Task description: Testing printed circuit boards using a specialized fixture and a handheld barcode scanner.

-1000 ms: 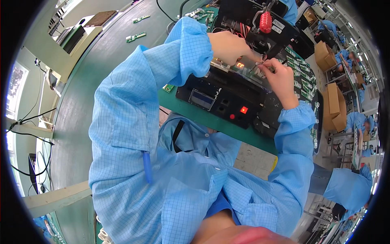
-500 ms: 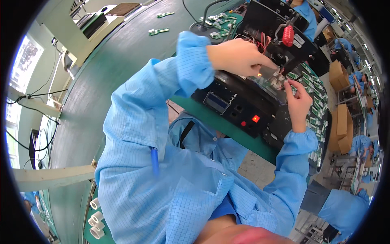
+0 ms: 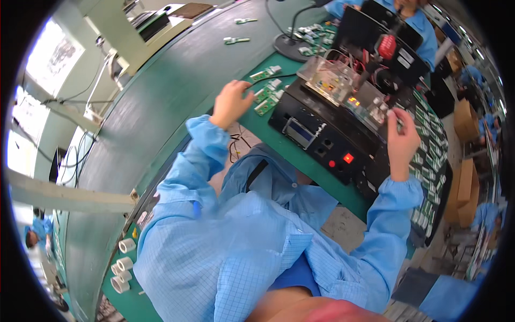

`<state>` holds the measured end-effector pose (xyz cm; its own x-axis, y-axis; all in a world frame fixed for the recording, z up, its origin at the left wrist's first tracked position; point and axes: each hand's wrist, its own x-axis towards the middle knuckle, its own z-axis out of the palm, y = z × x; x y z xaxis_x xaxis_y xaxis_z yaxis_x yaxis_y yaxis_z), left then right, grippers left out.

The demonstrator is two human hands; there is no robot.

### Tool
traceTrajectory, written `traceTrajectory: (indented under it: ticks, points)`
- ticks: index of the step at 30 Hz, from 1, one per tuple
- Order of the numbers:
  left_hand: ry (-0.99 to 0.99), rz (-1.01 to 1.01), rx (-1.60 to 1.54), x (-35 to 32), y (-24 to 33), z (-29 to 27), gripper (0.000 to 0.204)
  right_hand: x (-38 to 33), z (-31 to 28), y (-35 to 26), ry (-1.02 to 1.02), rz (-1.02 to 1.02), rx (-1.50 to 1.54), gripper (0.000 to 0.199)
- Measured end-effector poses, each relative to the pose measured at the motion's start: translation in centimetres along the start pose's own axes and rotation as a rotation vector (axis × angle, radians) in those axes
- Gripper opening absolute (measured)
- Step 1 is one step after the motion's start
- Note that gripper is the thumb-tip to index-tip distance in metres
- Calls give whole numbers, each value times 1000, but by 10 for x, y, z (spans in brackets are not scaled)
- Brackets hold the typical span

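My left hand [image 3: 230, 103] is at the bench edge, its fingers apart and nothing seen in them. Just beyond its fingertips, several small green circuit boards [image 3: 264, 96] with white connectors lie on the green mat. My right hand [image 3: 403, 140] is at the right side of a black test box [image 3: 316, 144], its thumb and finger pinched beside the clear plastic fixture [image 3: 369, 110] on top. What the pinch holds, if anything, is too small to make out. The box has a small display [image 3: 300, 134] and a lit red switch [image 3: 348, 158]. Yellow digits glow in the fixture.
A red-handled toggle clamp [image 3: 385, 47] rises behind the fixture. Rows of circuit boards fill a black tray [image 3: 429, 177] at the right. A round black stand base [image 3: 292, 49] is at the back. White rolls [image 3: 124, 263] lie at lower left. Another person [image 3: 421, 32] sits opposite.
My left hand has moved from the fixture to the left, beside the loose boards, uncovering the top of the test box. My right hand stays pinched by the fixture. The view has shifted slightly.
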<state>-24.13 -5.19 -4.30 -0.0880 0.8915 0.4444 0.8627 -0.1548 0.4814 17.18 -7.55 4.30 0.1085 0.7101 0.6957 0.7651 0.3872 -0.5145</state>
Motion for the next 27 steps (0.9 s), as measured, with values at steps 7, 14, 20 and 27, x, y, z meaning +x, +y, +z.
traceTrajectory:
  ticks: [7,14,20,27]
  points:
    - [-40,25,210,-17,13,36,40,-90,5,-49,-485,-464,466,10]
    - [-272,-314,140,15,29,49,43,-167,35,-70,-1141,-504,629,10]
    - [-354,-372,-64,28,15,43,35,-170,37,-57,-1170,-406,599,10]
    - [-347,-421,-286,24,-10,25,34,-164,32,-50,-1166,-475,552,10]
